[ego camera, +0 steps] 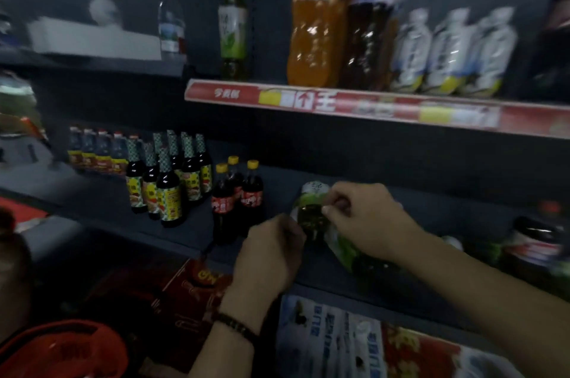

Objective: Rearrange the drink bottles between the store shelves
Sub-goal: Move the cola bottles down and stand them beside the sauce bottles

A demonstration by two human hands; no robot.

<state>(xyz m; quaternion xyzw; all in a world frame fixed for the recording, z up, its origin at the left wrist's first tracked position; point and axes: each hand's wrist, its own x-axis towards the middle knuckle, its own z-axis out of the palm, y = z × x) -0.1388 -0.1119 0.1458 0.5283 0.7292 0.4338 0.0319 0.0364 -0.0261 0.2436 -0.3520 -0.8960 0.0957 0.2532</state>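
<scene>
Head view: the lower shelf [447, 211] is a dark board whose front edge runs slantwise from mid-left down to the right, just under both wrists. The upper shelf [228, 93], edged with a red price strip, juts out above the hands and caps the room overhead. Bare shelf lies behind the hands up to the back wall. A narrower bare gap lies between the hands and three yellow-capped dark bottles [237, 192] to the left. Further left stands a cluster of sauce bottles [166, 183] with chequered necks. At the far right a dark-lidded jar [536, 242] closes that side.

The green bottle [311, 217] sits on the lower shelf between the two hands, near the front edge. It is blurred, showing a pale green-and-white label over dark green liquid. I cannot tell whether it is upright or tilted. The right hand [367, 220] pinches it from above with thumb and curled fingers. The left hand [271, 251] is against its left side, back of the hand to the camera and fingertips hidden, so its grip cannot be judged. A second green-labelled bottle [348, 254] seems to lie under the right wrist.

On the upper shelf stand a matching green bottle [233, 26], an orange soda [314, 32] and a dark soda [368, 38].
</scene>
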